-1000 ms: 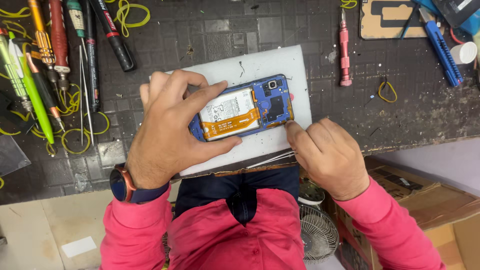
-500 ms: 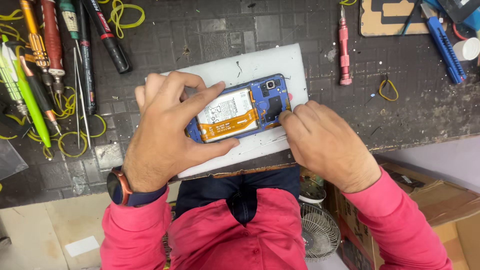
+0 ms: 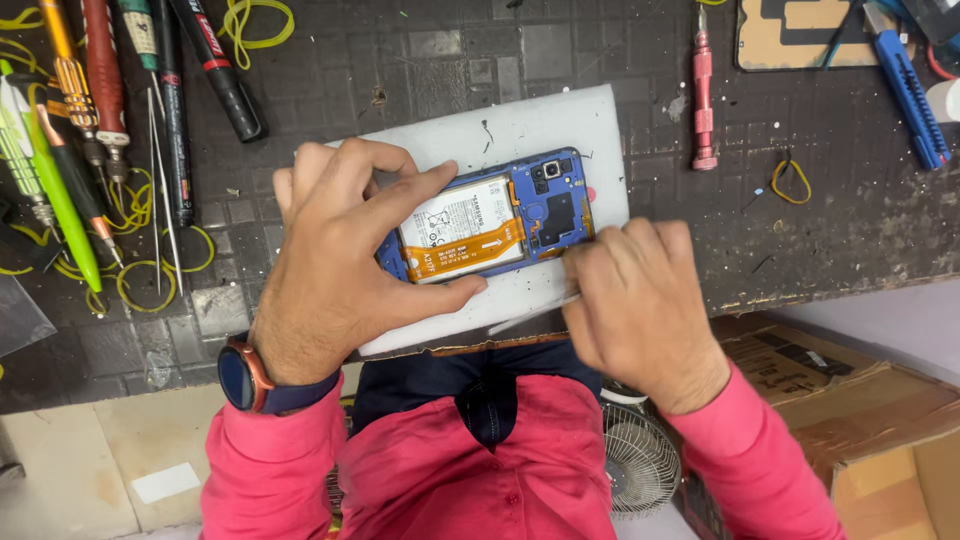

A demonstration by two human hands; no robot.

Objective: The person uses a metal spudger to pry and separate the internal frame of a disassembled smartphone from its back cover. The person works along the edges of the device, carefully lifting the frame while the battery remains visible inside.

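opened phone [image 3: 500,215] on a work pad [image 3: 560,125], screwdrivers [image 3: 100,110] to its left, cardboard box [image 3: 850,400] right of the bench

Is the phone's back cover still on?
No: the phone, held by the left hand, lies open, its battery and orange ribbon cable exposed.

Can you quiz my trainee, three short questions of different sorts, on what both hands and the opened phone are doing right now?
1. True or false: the left hand grips the opened phone on the white pad.
2. Where does the right hand work? A) at the phone's camera-end edge B) at the pink screwdriver C) at the blue utility knife
3. Fill in: a band of colour ____ crosses the white battery.

Key: 1 true. 2 A; it holds a thin metal tool, whose tip is hidden. 3 orange.
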